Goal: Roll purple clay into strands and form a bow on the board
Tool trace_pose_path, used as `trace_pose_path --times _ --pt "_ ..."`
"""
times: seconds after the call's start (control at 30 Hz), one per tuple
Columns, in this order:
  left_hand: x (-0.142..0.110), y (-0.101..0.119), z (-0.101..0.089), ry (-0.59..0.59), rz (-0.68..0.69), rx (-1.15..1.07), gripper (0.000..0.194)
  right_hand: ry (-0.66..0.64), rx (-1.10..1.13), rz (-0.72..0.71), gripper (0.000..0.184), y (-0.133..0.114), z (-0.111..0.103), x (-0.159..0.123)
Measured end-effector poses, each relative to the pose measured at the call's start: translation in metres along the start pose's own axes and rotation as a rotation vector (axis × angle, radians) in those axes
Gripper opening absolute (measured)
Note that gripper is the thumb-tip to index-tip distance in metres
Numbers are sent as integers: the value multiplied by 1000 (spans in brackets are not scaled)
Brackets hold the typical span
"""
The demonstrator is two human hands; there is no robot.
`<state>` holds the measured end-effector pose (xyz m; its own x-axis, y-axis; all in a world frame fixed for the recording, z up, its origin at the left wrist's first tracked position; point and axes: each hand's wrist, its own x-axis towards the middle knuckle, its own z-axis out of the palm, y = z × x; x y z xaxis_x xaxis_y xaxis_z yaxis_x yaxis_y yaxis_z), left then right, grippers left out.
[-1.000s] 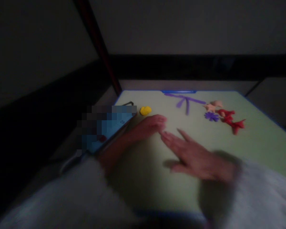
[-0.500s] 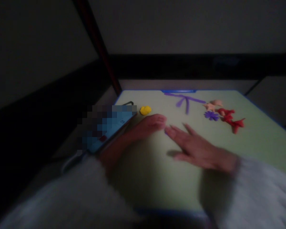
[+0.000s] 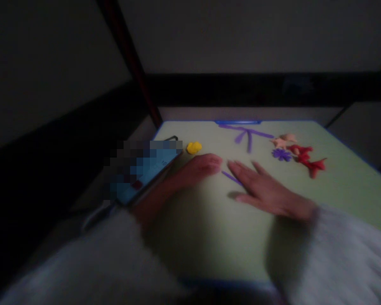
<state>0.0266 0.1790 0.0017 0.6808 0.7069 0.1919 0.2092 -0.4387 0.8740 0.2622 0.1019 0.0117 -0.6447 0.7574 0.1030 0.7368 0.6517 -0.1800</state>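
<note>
Blue trim marks the near edge of a pale table (image 3: 203,245), seen in dim light. Left: phone (image 3: 150,173), partly pixelated. Right: red pieces (image 3: 316,167), then a purple flower (image 3: 282,155) just beside them. Yellow lump (image 3: 194,148) lies left, beyond the left hand (image 3: 208,164). Peach pieces (image 3: 280,143) sit far right, near the flower; purple strands (image 3: 249,142) lie farther off at centre, below a blue handle (image 3: 238,122) on the far edge. In the way: the right hand (image 3: 263,188) covers part of a thin purple strip (image 3: 231,177) at table centre.

Arms: both in grey sleeves (image 3: 343,254). Left forearm reaches from near left, along the phone's right side; right forearm enters from the right, hand pointing left.

Right hand: palm down, fingers extended, thumb apart, over the strip; firm contact unclear. Left hand: fingers curled, just beside the strip's left end; whether it pinches anything, cannot tell.
</note>
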Motion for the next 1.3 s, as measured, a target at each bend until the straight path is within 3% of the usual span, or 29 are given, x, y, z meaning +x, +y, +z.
trace_pose_path --times 0.2,0.43,0.63,0.77,0.93,1.1,1.3 --pt "0 -1 2 35 4 -35 28 23 11 -2 75 18 -3 -4" --pt "0 4 2 72 -81 -91 30 16 38 6 72 27 -2 0" --pt "0 9 2 85 -81 -72 26 40 23 58 67 53 -4 -5" --pt "-1 9 2 79 -80 -33 28 10 12 33 67 56 -8 -7" --pt "0 22 21 121 -31 260 43 -16 1 10 71 55 -14 -9" --pt "11 34 55 -84 163 621 66 -16 -17 20 72 57 -14 -9" --pt "11 33 65 -172 133 783 79 6 -15 33 73 57 -10 -10"
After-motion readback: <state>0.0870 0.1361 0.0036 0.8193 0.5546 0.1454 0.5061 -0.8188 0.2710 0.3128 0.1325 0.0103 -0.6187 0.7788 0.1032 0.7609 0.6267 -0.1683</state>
